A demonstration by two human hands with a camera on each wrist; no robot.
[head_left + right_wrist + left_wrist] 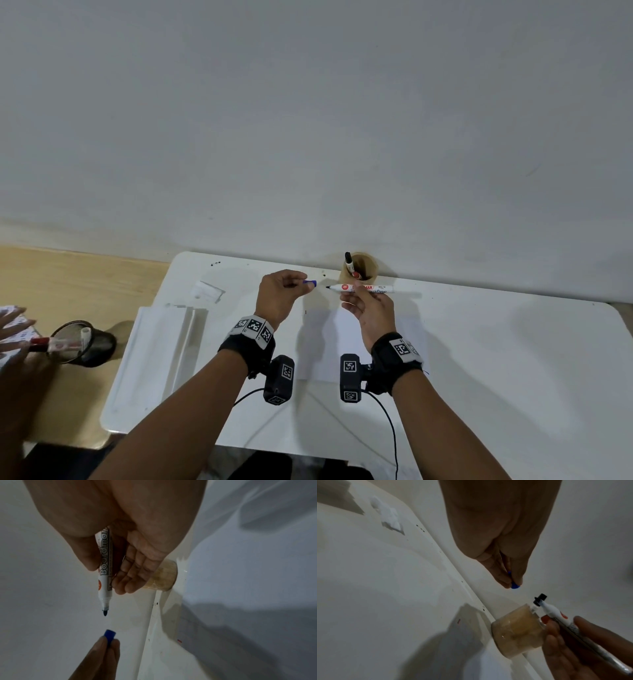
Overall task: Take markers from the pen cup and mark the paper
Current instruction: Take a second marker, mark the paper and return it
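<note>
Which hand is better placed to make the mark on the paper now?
Right. The right hand holds the uncapped marker above the paper; the left hand only pinches the blue cap.

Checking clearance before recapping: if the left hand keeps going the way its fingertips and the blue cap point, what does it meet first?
Probably the marker tip: the left hand pinches the cap pointing across at it, a small gap between. Depth alignment is uncertain; the cup stands behind.
</note>
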